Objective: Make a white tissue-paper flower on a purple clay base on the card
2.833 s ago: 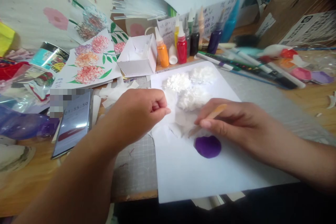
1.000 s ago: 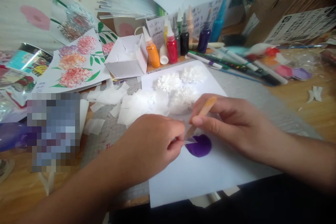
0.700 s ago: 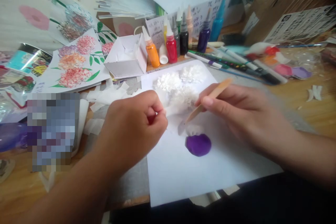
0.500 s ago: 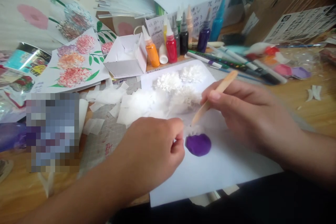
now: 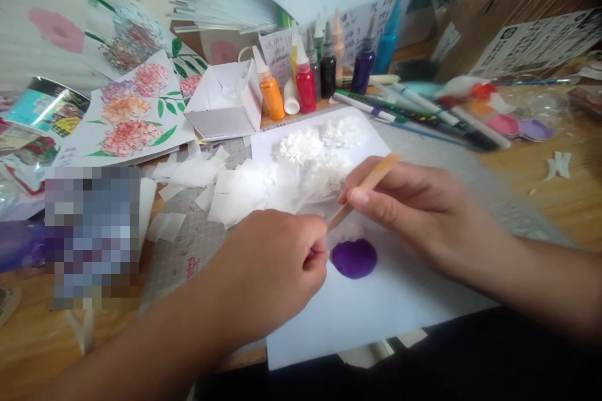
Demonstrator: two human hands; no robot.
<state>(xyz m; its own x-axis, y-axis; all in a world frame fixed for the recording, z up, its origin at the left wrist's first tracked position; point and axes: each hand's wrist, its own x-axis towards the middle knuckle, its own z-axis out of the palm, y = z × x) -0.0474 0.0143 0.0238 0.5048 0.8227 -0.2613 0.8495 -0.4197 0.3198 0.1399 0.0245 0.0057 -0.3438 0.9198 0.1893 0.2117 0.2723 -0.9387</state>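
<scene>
In the middle of the head view, a round purple disc (image 5: 353,259) lies on a white sheet of paper (image 5: 395,313). Small white pieces (image 5: 350,233) line its far edge. My left hand (image 5: 277,269) is closed in a pinch just left of the disc, and whatever its fingertips hold is hidden. A flat wooden craft stick (image 5: 371,177) is gripped by my right hand (image 5: 404,200), its lower tip down beside the left fingertips. White ruffled paper flowers (image 5: 301,145) sit behind both hands, with a heap of white paper pieces (image 5: 256,185) to their left.
Paint bottles, among them an orange one (image 5: 271,94) and a red one (image 5: 306,84), stand at the back beside a white box (image 5: 226,100). Markers (image 5: 423,116) lie to the right, near a cardboard box (image 5: 512,31). Flower pictures (image 5: 132,113) lean at the left.
My right hand has moved left and down with the craft stick, bringing its tip to the left fingertips. My left hand stays nearly in place.
</scene>
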